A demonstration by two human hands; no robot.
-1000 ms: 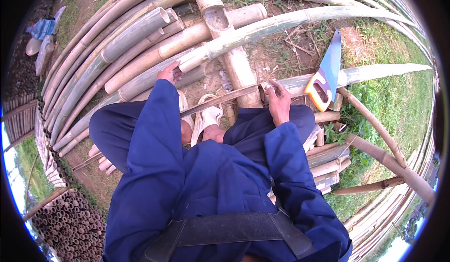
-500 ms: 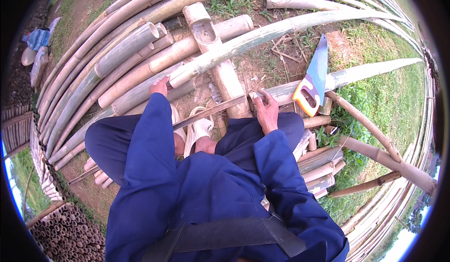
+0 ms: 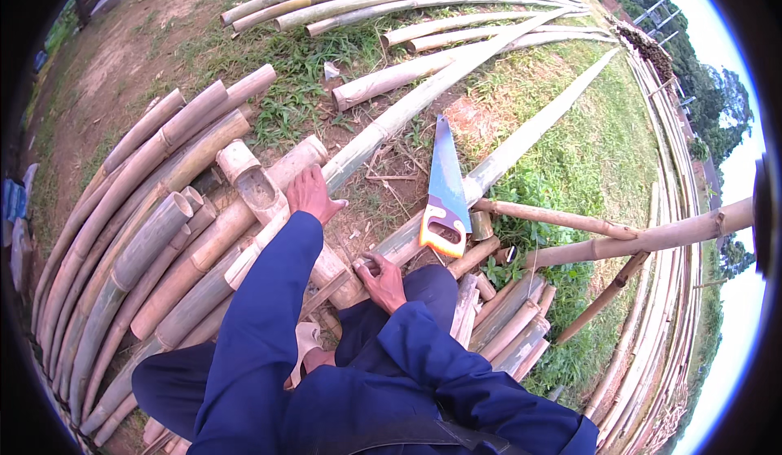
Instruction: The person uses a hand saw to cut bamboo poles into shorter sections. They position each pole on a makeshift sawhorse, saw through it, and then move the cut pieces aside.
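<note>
My left hand is laid over a long pale bamboo pole, with the thumb apart and the fingers curving over it. That pole crosses a notched bamboo block. My right hand has curled fingers by the near end of a second bamboo pole; what lies between them, if anything, is hidden. A thin dark strip runs close to that hand, above my feet. On the second pole rests a handsaw with a blue blade and an orange-and-white handle, touched by neither hand.
Several bamboo poles lie side by side on the left. Short cut pieces are stacked by my right knee. A frame of bamboo posts stands at the right. More long poles lie on the grass beyond.
My view has swung to the right. My left hand has shifted farther up the long pole, past the notched block. The right hand stays by the second pole's end; the saw lies as before.
</note>
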